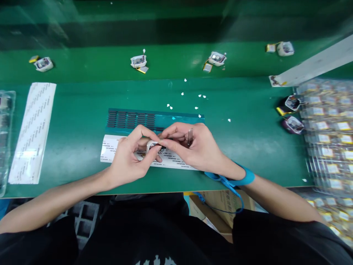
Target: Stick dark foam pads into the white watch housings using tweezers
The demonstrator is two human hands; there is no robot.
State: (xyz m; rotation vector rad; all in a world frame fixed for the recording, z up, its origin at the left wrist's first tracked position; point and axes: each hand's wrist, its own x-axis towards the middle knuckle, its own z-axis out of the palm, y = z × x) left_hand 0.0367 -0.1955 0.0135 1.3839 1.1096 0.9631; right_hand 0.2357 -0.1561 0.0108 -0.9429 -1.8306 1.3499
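My left hand (pixel 131 156) is wrapped round a small white device housing (pixel 151 146) with dark parts inside. My right hand (pixel 193 145) meets it at the housing, thumb and index fingertip pinched at its edge. A thin metal tool (pixel 190 136) sticks up between the curled fingers of my right hand. Beneath both hands lies a white printed strip (pixel 109 149). Just behind it is a blue-green sheet (pixel 176 118) with rows of dark narrow strips (pixel 132 119). What the right fingertips pinch is too small to make out.
White housings (pixel 43 64) with batteries sit along the back ledge. A long printed strip (pixel 33 132) and clear tray (pixel 11 140) lie left. Dark housings (pixel 292 125) and stacked battery trays (pixel 327 136) stand right. Small white pieces (pixel 196 108) are scattered centrally.
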